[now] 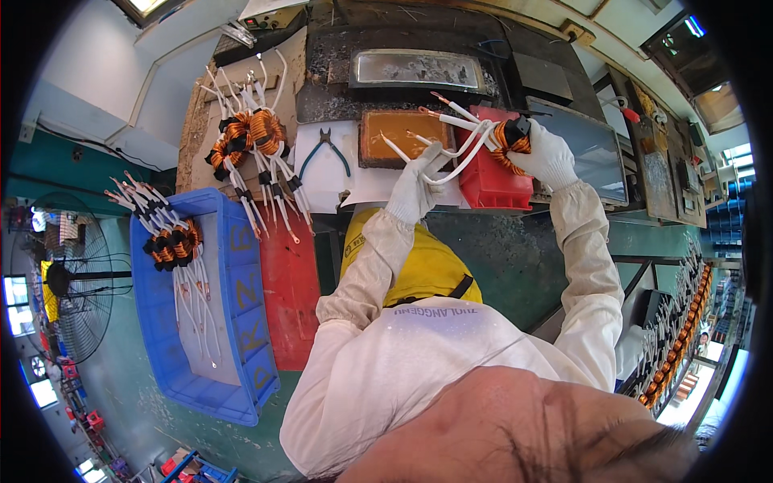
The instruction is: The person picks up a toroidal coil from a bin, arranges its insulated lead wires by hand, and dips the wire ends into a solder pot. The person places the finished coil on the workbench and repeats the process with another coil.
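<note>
My right hand (549, 157), in a white glove, grips a copper-wound toroidal coil (510, 138) above a red plastic bin (495, 191). Long white-sleeved leads (463, 165) with bare copper ends run leftward from the coil. My left hand (415, 187), also gloved, is closed on one of these leads, its pale tip sticking out up and left past the fingers. Other lead ends hover over the right part of a shallow tray of amber material (378, 138). The left fingers partly hide the tray's near right corner.
Beyond the tray sits a rectangular metal pot (419, 68) with a silvery surface. Cutting pliers (324, 153) lie on white paper to the left, beside piled coils (251, 133) on cardboard. A blue crate (251, 322) with more coils stands lower left, near a fan (68, 278). Coils fill a rack (680, 334) at right.
</note>
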`<action>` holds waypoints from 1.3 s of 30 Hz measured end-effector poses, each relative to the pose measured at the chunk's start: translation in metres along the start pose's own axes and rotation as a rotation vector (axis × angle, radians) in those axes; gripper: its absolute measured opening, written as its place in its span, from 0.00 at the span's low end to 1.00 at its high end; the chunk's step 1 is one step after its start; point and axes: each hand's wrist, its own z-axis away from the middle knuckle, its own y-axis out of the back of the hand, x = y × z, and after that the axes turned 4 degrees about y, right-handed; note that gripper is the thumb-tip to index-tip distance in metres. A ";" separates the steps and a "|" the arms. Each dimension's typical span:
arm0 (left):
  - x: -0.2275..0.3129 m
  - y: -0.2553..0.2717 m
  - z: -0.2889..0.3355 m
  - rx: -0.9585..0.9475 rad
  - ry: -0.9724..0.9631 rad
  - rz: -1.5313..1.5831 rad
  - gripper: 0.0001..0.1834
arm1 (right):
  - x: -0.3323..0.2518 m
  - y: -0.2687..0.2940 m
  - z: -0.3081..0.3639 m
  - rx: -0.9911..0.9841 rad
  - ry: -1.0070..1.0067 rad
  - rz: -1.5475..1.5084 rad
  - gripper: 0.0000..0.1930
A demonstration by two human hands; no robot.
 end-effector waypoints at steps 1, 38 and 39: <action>-0.001 0.003 0.001 -0.019 0.006 0.030 0.27 | -0.003 0.000 0.001 -0.005 -0.006 0.000 0.33; 0.000 0.001 0.004 0.068 0.027 0.017 0.25 | -0.010 0.003 0.000 -0.020 -0.014 0.004 0.32; 0.000 -0.002 0.005 0.062 0.025 0.004 0.25 | -0.008 0.002 0.001 -0.007 -0.016 -0.001 0.32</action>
